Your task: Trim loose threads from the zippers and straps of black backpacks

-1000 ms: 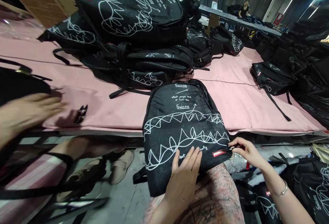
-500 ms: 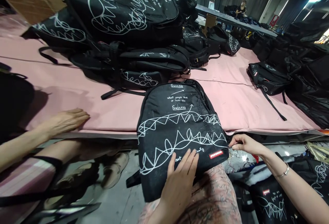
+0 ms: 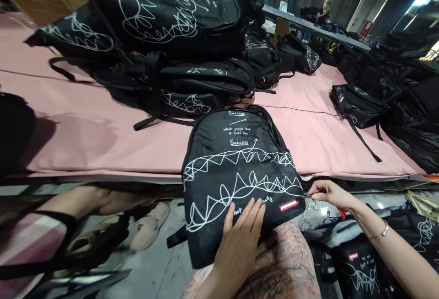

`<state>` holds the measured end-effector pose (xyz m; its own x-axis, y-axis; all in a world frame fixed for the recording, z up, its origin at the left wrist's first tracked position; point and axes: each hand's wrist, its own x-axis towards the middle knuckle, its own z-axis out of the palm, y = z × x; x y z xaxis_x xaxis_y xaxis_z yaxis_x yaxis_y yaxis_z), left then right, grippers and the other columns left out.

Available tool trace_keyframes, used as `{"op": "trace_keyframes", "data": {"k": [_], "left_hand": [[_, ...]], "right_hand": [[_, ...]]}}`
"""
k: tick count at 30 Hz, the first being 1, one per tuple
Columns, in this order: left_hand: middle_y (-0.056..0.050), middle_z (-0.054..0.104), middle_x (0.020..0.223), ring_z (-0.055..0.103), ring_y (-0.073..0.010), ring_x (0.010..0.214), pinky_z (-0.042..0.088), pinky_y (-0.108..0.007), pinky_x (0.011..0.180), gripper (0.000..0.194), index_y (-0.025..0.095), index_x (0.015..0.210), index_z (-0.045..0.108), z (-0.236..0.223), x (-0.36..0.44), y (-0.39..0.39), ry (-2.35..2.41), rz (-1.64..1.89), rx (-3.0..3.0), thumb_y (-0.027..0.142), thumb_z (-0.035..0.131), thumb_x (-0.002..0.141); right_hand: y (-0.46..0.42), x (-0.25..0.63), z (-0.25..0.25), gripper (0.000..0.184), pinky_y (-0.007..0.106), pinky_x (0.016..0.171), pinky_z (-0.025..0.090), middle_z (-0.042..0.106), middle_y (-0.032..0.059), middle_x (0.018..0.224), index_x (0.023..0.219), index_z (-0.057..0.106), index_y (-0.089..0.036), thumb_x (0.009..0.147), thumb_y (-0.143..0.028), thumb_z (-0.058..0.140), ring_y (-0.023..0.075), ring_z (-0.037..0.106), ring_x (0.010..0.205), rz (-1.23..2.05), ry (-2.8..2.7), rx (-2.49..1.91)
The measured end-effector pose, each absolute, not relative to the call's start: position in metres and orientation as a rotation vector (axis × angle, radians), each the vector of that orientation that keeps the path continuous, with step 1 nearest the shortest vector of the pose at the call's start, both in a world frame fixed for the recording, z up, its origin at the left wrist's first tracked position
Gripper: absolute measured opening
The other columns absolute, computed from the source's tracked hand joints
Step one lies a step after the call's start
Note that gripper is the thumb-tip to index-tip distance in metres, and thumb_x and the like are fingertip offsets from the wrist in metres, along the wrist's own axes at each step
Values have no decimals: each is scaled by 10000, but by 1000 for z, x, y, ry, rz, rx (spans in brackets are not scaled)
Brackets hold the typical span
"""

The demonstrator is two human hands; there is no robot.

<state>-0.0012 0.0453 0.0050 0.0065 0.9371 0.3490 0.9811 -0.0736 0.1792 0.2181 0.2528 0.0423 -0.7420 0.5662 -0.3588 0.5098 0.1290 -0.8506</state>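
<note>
A black backpack (image 3: 212, 175) with white scribbled line prints, white lettering and a small red label lies across my lap, its top end on the pink table edge. My left hand (image 3: 240, 239) rests flat on the lower front of it, fingers spread, covering part of the lettering. At the bag's right side, near the red label, my right hand (image 3: 325, 193) is closed in a pinch. A small dark bit shows at its fingertips beside the bag's edge, too small to name.
Black backpacks (image 3: 178, 11) are stacked on the pink table (image 3: 137, 152) ahead, with another backpack (image 3: 358, 102) and a dark heap at right. More printed bags (image 3: 363, 267) lie low at right. A co-worker's leg (image 3: 89, 200) is at left; another person stands far back.
The co-worker's hand at left has left the table and is out of view. My hands and the backpack keep nearly the same place.
</note>
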Motion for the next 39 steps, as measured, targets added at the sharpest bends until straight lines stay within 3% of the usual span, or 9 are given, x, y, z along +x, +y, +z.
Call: {"op": "trace_keyframes", "data": {"k": [14,39], "left_hand": [[-93,544,1271,474,-242,1188,201,-507,1057,462,159,1215,502,7,-1,44,-2060,-559,-2139,93,368,778],[-75,557,1259,481,-225,1179,38,-457,1082,440,132,1202,497,9,-1,44,-2037,-619,-2135,81,379,782]], "right_hand": [[254,214,43,183,290,664,446,627,20,744,770,625,-149,711,-321,647,152,564,691,1725,-2343,-1085],[236,175,39,81,261,652,417,627,14,743,755,642,-153,697,-209,632,150,547,697,1662,-2458,-987]]}}
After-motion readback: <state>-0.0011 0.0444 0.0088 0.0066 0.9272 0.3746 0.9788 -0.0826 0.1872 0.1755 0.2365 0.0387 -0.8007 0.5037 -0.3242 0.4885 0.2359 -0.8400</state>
